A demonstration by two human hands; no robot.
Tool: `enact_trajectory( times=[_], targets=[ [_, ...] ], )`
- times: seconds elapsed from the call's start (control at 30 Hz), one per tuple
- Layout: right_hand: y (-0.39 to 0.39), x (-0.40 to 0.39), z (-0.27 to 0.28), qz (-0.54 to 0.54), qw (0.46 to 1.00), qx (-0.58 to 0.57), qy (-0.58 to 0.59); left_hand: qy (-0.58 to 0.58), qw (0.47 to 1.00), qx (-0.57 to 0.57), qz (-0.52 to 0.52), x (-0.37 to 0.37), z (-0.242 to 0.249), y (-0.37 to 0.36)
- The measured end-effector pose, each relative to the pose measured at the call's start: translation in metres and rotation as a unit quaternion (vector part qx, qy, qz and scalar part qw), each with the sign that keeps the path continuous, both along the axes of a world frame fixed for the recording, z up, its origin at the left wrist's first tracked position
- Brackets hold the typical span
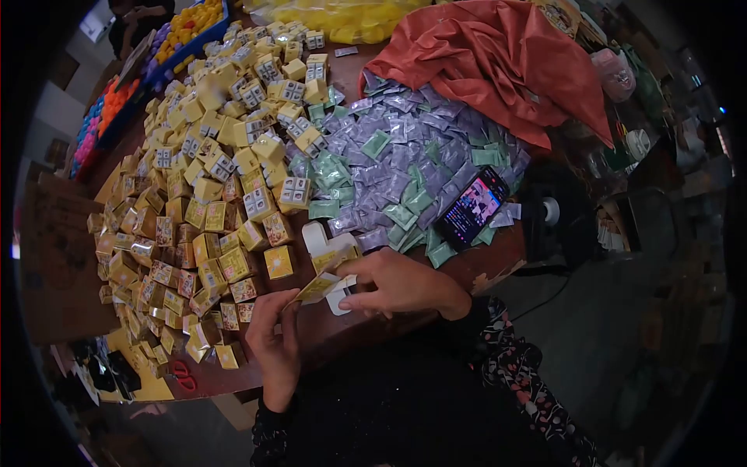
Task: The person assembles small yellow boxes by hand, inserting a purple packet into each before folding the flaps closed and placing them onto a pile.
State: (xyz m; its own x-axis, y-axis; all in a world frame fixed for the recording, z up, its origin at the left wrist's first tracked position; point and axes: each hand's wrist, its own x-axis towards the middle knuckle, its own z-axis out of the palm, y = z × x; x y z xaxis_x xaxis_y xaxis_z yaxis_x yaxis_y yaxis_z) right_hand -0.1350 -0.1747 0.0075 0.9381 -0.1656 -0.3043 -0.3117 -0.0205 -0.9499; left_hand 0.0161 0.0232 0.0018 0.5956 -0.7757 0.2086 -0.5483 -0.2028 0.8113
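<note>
Near the front edge of the table, my left hand (pixel 274 336) pinches the end of a small gold carton (pixel 317 289) between thumb and fingers. The carton looks flat or partly folded and is tilted. My right hand (pixel 401 282) is at its other end, fingers curled, with a white flap (pixel 339 300) just below the fingertips; what they grip is partly hidden. Behind my hands lies an opened white carton piece (pixel 315 239). Left of it stands a closed gold box (pixel 278 263), beside a large heap of small printed boxes (pixel 206 272).
Purple and green sachets (pixel 393 156) form a wide pile, with a lit phone (pixel 475 208) on it. Red cloth (pixel 490 62) covers the back right. Yellow boxes (pixel 226 124) are heaped behind. Red-handled scissors (pixel 184 377) lie front left. A blue tray (pixel 175 66) holds colourful pieces.
</note>
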Motion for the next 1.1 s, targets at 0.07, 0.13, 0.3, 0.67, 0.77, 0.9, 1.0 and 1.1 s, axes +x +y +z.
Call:
enact_trajectory(
  times=[0.07, 0.13, 0.3, 0.67, 0.77, 0.9, 1.0, 1.1],
  targets=[
    [0.001, -0.003, -0.001, 0.065, 0.997, 0.05, 0.011, -0.044, 0.999, -0.005, -0.016, 0.002, 0.006, -0.001],
    [0.01, -0.002, -0.023, 0.05, 0.993, 0.109, 0.016, -0.014, 0.999, 0.023, -0.031, 0.004, 0.003, 0.004],
    [0.025, 0.002, -0.02, -0.016, 0.997, 0.07, 0.029, -0.364, 0.91, 0.159, -0.12, -0.01, 0.027, -0.01],
    [0.012, -0.001, 0.005, -0.133, 0.969, -0.109, -0.175, -0.01, 0.989, 0.097, -0.115, -0.012, 0.01, 0.002],
    [0.015, -0.003, -0.003, -0.188, 0.917, -0.216, -0.279, 0.2, 0.979, -0.004, -0.032, -0.02, 0.014, -0.003],
    [0.042, 0.006, -0.02, -0.201, 0.906, -0.217, -0.302, 0.159, 0.983, -0.083, -0.039, -0.029, 0.005, -0.011],
    [0.048, 0.006, -0.022, -0.225, 0.922, -0.155, -0.274, 0.144, 0.984, -0.056, -0.084, -0.025, 0.005, -0.009],
    [0.04, 0.0, -0.012, -0.215, 0.951, -0.085, -0.204, 0.294, 0.95, -0.034, -0.095, -0.019, 0.019, -0.007]
  ],
)
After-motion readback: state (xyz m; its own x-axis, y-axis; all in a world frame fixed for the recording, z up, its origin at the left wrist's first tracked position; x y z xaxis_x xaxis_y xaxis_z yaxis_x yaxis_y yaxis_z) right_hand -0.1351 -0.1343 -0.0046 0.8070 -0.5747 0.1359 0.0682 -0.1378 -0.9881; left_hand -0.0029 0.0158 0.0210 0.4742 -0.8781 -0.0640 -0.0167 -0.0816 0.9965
